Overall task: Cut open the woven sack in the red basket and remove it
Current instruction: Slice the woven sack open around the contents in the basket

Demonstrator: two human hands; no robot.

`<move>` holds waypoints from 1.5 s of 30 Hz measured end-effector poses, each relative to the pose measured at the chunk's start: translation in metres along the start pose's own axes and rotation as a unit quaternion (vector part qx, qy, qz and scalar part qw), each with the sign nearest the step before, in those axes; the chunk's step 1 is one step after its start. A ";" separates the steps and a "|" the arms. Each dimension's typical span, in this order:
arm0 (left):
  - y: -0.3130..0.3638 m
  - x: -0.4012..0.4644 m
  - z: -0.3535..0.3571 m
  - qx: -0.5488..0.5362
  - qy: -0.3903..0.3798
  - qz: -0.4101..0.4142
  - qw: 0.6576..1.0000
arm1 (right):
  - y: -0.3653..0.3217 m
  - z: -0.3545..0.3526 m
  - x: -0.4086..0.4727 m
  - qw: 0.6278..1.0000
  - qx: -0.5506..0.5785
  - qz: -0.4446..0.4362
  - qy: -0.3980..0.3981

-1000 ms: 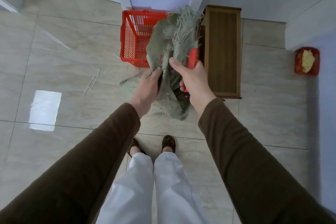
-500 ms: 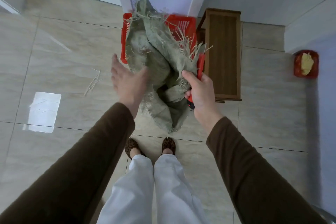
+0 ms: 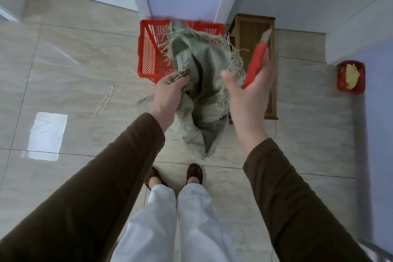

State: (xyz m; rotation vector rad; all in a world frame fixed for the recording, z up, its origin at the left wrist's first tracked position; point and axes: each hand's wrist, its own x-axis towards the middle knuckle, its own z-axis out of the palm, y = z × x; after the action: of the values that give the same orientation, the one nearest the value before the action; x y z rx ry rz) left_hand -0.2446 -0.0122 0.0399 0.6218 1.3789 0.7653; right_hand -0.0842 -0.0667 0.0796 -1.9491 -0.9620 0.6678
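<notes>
- Sack (image 3: pixel 202 83) of grey-green woven material hangs crumpled at the middle of the view, lifted clear of the floor, its frayed cut edge spread at 12 o'clock and its lower end dangling toward the shoes.
- Left hand (image 3: pixel 170 91) grips a bunched fold of the sack's edge at 9 o'clock of the bundle, fingers curled tight around the fabric.
- Right hand (image 3: pixel 246 91) is raised at 3 o'clock of the sack, apart from the fabric; its thumb stands out while its fingers hold a red cutter (image 3: pixel 256 64), whose tip points up toward 1 o'clock and is blurred.
- Red basket (image 3: pixel 153 53) sits on the floor at 11 o'clock behind the sack, against the wall.
- Wooden stool (image 3: pixel 253 34) stands just beside the basket, at 1 o'clock.
- Loose fibre strands (image 3: pixel 106 99) lie on the tiled floor (image 3: pixel 74 66) at 9 o'clock.
- Small red dish (image 3: pixel 350 76) with something yellow in it sits well apart at 3 o'clock.
</notes>
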 end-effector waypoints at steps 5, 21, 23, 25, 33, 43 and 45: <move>-0.016 -0.025 -0.008 -0.009 -0.036 0.004 0.999 | -0.019 0.031 0.023 0.972 0.053 0.130 -0.189; 0.008 -0.026 -0.006 -0.153 -0.086 -0.052 0.983 | -0.006 0.028 0.026 0.932 0.190 0.204 -0.230; 0.007 -0.022 -0.008 -0.132 -0.073 -0.034 0.988 | -0.003 0.027 0.028 0.946 0.137 0.153 -0.250; 0.005 -0.018 -0.007 -0.100 -0.051 -0.012 0.994 | -0.002 0.031 0.028 0.957 0.110 0.135 -0.232; 0.011 -0.016 0.007 -0.106 -0.127 -0.042 0.985 | -0.003 0.041 0.030 0.928 0.211 0.207 -0.227; 0.002 -0.009 0.016 -0.168 -0.035 -0.036 0.984 | 0.009 0.037 0.039 0.916 0.215 0.304 -0.152; 0.003 -0.010 0.018 -0.185 -0.047 -0.049 0.980 | 0.004 0.027 0.038 0.946 0.147 0.247 -0.153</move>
State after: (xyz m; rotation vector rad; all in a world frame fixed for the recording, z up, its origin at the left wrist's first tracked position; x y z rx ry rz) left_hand -0.2276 -0.0173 0.0498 0.2911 1.1346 0.8737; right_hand -0.0808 -0.0248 0.0589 -1.8520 -0.4985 1.3512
